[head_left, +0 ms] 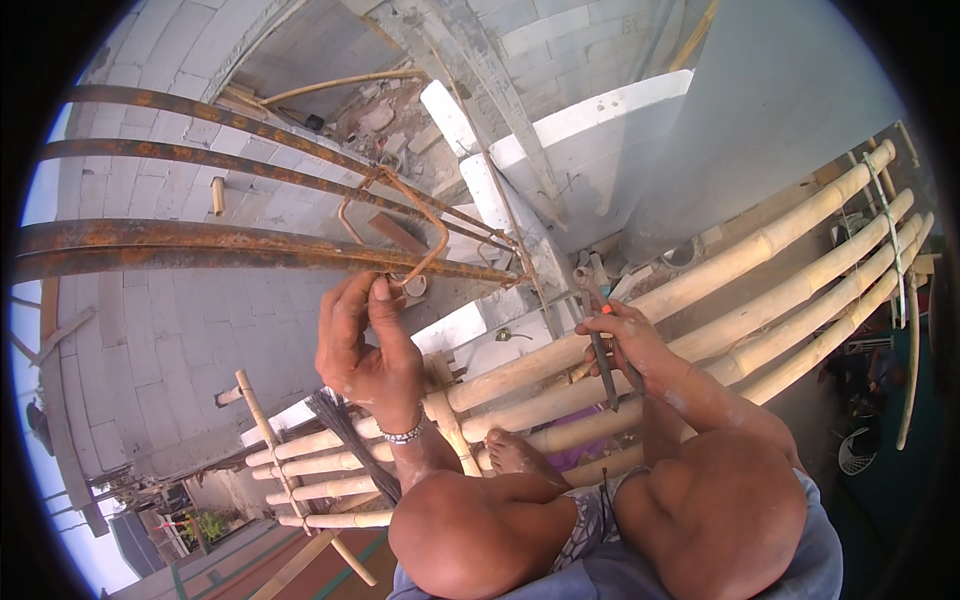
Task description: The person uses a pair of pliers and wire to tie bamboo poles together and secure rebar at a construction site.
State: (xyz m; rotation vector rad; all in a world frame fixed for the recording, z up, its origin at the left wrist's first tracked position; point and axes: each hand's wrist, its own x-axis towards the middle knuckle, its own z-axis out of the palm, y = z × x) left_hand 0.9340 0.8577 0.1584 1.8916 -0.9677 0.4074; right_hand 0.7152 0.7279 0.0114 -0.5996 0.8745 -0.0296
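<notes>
Long rusty rebars (pixel 200 240) run from the left edge toward the middle, with a bent steel stirrup (pixel 443 232) around them. Just below the thickest bars, my left hand (pixel 368 350) is closed in a pinch on the lower end of the stirrup. Whether a thin wire is also between those fingertips is too small to tell. My right hand (pixel 635 345) grips a pair of pincers (pixel 603 365) by the dark handles, their head pointing up beside the concrete post. The pincers are apart from the rebars.
I squat on bamboo poles (pixel 760 245) lashed as a scaffold, one bare foot (pixel 515 455) on them. A bundle of dark wires (pixel 350 435) leans at the left. Below are white block walls (pixel 600 105) and rubble (pixel 385 120). A grey panel (pixel 770 120) stands at upper right.
</notes>
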